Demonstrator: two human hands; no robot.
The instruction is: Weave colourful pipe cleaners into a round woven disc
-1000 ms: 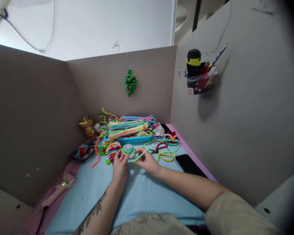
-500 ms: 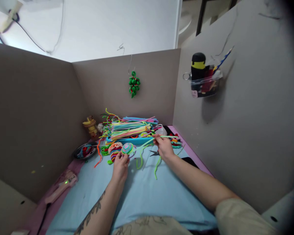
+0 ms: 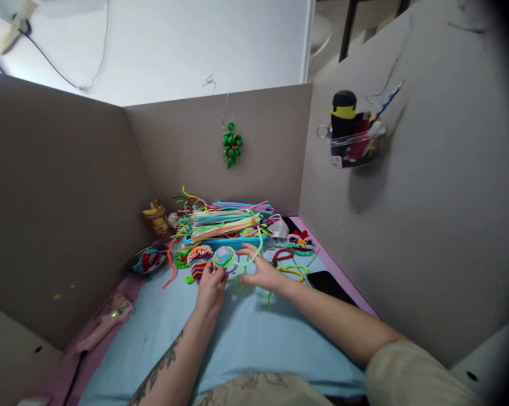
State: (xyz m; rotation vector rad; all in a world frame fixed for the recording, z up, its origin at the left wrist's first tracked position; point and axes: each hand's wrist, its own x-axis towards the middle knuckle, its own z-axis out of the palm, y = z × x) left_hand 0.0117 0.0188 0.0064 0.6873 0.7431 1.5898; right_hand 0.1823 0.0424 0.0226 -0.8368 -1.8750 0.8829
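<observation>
My left hand [image 3: 211, 288] pinches a small round dome of coiled pipe cleaner [image 3: 223, 256] in pink, blue, green and yellow. From its right side a loose pale green pipe cleaner [image 3: 260, 239] runs out and bends upward past my right hand. My right hand [image 3: 263, 275] is just right of the dome, thumb and fingers spread apart; whether its fingertips touch the strand I cannot tell. Close to my left hand lies a striped multicoloured pipe-cleaner piece [image 3: 198, 267]. Red and yellow pipe-cleaner loops [image 3: 290, 273] lie beyond my right wrist.
Bundles of pipe cleaners [image 3: 224, 223] fill a blue tray [image 3: 237, 243] at the back. A metal bowl [image 3: 131, 267] and a pink glue gun [image 3: 104, 327] are at left, a black phone [image 3: 328, 285] at right. Grey panels [image 3: 263, 141] enclose the table; a clear cup [image 3: 356, 141] hangs on one.
My right hand has moved left toward the dome and its fingers have opened. The green strand, stretched out to the right before, now curves upward. Loops and the phone have come into fuller view.
</observation>
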